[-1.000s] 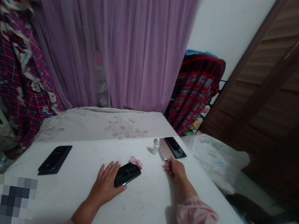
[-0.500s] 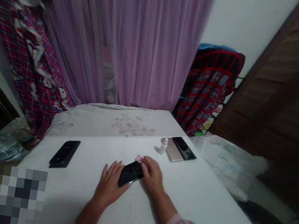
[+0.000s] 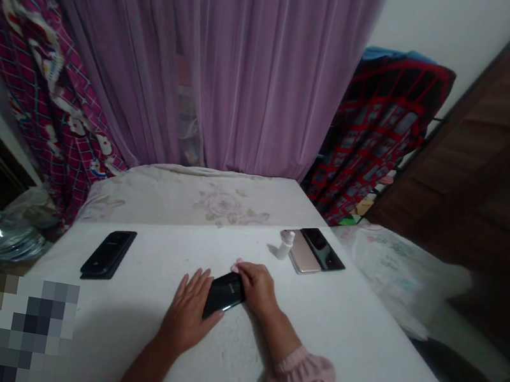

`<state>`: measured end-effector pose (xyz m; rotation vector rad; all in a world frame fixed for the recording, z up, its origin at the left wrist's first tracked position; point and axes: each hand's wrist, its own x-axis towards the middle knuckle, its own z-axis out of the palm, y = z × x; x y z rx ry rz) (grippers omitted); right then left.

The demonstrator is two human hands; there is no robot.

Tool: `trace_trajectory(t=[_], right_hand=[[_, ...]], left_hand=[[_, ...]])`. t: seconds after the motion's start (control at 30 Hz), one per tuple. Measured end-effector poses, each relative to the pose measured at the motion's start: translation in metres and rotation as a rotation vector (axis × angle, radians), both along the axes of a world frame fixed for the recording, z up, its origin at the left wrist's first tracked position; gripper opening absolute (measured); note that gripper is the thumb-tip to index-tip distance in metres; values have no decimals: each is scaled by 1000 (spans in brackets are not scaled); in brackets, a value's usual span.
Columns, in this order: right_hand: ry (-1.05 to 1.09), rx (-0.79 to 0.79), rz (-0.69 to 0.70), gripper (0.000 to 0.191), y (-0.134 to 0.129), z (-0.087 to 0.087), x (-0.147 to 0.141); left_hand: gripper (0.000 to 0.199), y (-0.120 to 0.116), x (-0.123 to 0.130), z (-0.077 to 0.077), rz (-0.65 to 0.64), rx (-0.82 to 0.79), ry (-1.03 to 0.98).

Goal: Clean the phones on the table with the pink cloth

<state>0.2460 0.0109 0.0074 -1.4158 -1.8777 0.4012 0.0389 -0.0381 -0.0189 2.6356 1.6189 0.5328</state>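
A dark smartphone (image 3: 223, 293) lies on the white-covered table between my hands, its shiny back facing up. My left hand (image 3: 189, 306) grips its left end, with the thumb along the near edge and the fingers at the far side. At the phone's far right corner, my right hand (image 3: 259, 290) has its fingers closed on a small pink cloth (image 3: 236, 266). Most of the cloth is hidden under those fingers. Beyond my right hand stands a small white bottle (image 3: 285, 246), upright with its cap on.
Two more phones, one pinkish gold (image 3: 305, 258) and one glossy black (image 3: 323, 249), lie beside the bottle. Another dark phone (image 3: 108, 255) rests at the table's left, on something flat and dark. A large clear water bottle (image 3: 2, 241) stands past the left edge.
My right fingers have drawn in closer over the pink cloth at the phone's corner, exposing more of the phone's back. My left hand keeps its place. The view has shifted slightly.
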Motion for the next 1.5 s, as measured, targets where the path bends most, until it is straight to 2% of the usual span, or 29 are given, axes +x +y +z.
trace_trajectory(t=[0.13, 0.27, 0.37, 0.47, 0.67, 0.77, 0.87, 0.97, 1.07, 1.13, 1.27, 1.37, 1.5], right_hand=[[-26, 10, 113, 23, 7, 7, -10], [-145, 20, 228, 21, 5, 12, -25], [-236, 28, 206, 20, 1, 15, -28], [-257, 11, 171, 20, 2, 16, -17], [-155, 17, 93, 25, 9, 4, 28], [-104, 50, 45, 26, 9, -3, 33], [-95, 79, 82, 25, 6, -3, 16], [-128, 93, 208, 23, 3, 0, -11], [-192, 91, 233, 23, 0, 4, -25], [-218, 87, 218, 22, -1, 7, -20], [-174, 87, 153, 23, 1, 5, 8], [-155, 105, 60, 27, 2, -3, 24], [-119, 141, -44, 34, -13, -16, 23]], left_hand=[[64, 0, 0, 0, -20, 16, 4], [64, 0, 1, -1, -19, 27, 4], [63, 0, 1, -4, -8, 67, -24], [62, 1, 0, -7, -33, 136, -48], [58, 1, 0, -6, -55, 201, -42], [59, 1, 1, -5, -60, 180, -39], [59, 1, 1, -3, -69, 155, -33], [61, 2, 1, 0, -65, 108, -19], [65, 1, 3, 5, -46, 36, -8], [65, 0, 4, 9, -31, -19, -7], [63, -1, 6, 13, -8, -101, -13], [63, -1, 7, 15, 2, -125, -24], [65, -2, 8, 15, 14, -128, -36]])
